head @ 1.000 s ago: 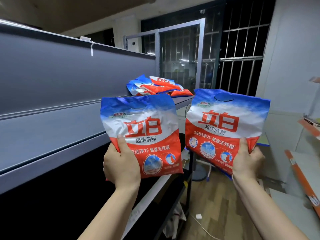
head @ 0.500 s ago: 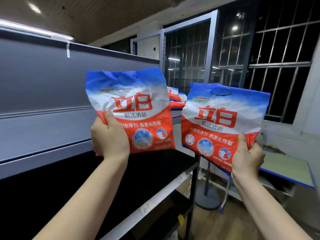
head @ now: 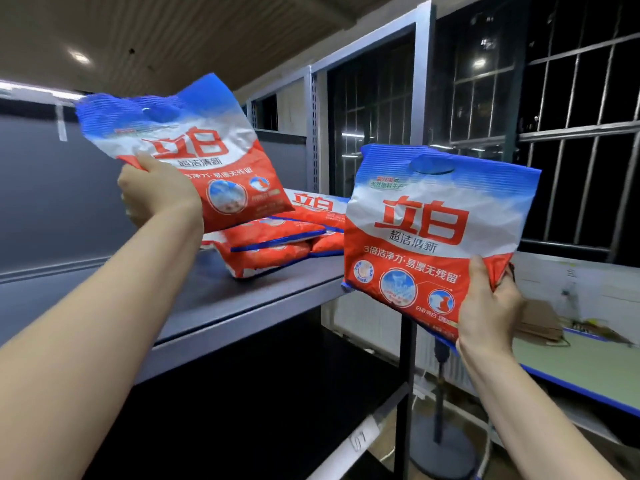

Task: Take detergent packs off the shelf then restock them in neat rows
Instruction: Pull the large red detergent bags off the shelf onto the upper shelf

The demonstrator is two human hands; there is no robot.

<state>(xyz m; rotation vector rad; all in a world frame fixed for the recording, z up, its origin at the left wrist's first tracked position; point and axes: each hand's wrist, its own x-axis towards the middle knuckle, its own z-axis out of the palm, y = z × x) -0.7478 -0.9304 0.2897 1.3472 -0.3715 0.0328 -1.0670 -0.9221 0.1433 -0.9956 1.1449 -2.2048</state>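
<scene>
- The left hand [head: 157, 194] is gripping the left detergent pack [head: 188, 150] at its lower left edge, thumb lying across the front and the fingers wrapping out of sight behind it
- That pack is tilting back and to the left, lifted above the grey shelf [head: 249, 299] and hanging just in front of the packs lying there
- The right hand [head: 488, 306] is clamping the lower right corner of the right detergent pack [head: 436, 233], thumb pressing on the red front, the other fingers [head: 507, 275] curling around the edge
- This pack is standing nearly upright in the air, off the right end of the shelf, its lower left corner showing just in front of the shelf's edge
- A pile of detergent packs [head: 277, 244] is lying flat on the shelf, overlapping one another untidily, between the two held packs
- Behind them a barred window [head: 519, 116] is showing dark, and a green desk [head: 571, 372] with blue edging is sitting low on the right
</scene>
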